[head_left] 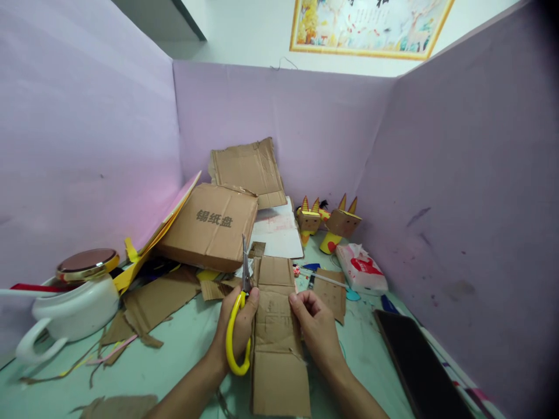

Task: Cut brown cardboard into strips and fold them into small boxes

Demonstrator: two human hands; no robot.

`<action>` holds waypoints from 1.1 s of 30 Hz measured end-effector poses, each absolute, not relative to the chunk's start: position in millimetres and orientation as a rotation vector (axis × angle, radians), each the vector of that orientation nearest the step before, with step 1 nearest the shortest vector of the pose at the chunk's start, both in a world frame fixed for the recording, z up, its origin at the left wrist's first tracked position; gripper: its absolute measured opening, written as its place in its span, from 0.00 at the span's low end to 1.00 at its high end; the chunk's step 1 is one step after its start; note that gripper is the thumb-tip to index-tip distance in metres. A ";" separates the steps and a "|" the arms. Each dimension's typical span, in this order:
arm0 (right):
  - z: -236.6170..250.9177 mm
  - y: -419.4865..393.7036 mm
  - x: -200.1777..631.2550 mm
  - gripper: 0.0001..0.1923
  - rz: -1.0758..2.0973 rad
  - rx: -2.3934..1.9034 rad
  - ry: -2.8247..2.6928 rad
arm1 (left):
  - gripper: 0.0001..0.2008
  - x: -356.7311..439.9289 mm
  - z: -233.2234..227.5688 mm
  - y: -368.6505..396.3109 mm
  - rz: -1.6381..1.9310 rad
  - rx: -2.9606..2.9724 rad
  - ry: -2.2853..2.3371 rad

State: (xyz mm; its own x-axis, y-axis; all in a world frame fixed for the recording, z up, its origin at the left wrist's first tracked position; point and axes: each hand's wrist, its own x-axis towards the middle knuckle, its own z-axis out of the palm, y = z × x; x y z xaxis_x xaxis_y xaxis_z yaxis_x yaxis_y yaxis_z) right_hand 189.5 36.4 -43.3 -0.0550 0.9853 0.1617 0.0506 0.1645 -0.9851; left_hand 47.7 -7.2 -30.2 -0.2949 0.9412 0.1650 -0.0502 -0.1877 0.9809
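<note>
While we are looking down at the tabletop [183, 343], one long cardboard strip [275, 337] is lying flat between two hands; it is likely handling light and stiff but creasing easily, best gripped along its edges. Our right hand [317, 329] is pinching its right edge. Our left hand [238, 331] is gripping one pair of yellow scissors [240, 314].

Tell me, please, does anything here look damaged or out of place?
Torn cardboard scraps litter the green table left of the left hand, their edges ragged. Nothing looks spilled.
</note>
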 end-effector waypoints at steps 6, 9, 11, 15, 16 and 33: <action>-40.7 31.2 184.8 0.15 1.435 -0.940 -1.103 | 0.14 45.7 -34.5 -3.6 1.627 1.134 1.295; -40.6 30.3 183.1 0.19 1.743 -0.782 -1.072 | 0.14 44.7 -41.5 1.7 1.605 1.100 1.271; -42.4 31.3 183.3 0.21 1.764 -0.786 -1.116 | 0.15 45.1 -44.3 3.9 1.570 1.090 1.243; -45.7 34.3 186.1 0.23 1.552 -0.925 -1.208 | 0.17 49.3 -39.9 0.5 1.461 1.112 1.116; -45.3 34.6 186.7 0.23 1.511 -0.945 -1.229 | 0.18 50.9 -37.7 -1.5 1.421 1.121 1.068; -39.9 36.2 198.1 0.22 1.033 -1.005 -1.903 | 0.23 28.1 -11.3 -2.7 1.674 1.202 1.379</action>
State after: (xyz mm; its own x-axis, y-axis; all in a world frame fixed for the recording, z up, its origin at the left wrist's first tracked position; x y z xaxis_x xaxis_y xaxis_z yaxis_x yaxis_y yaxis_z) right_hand 198.1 36.2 -39.9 -0.4224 0.8764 0.2315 0.2836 0.3704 -0.8845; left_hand 28.1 -2.7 -11.3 -0.3685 0.8971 0.2437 0.0671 -0.2357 0.9695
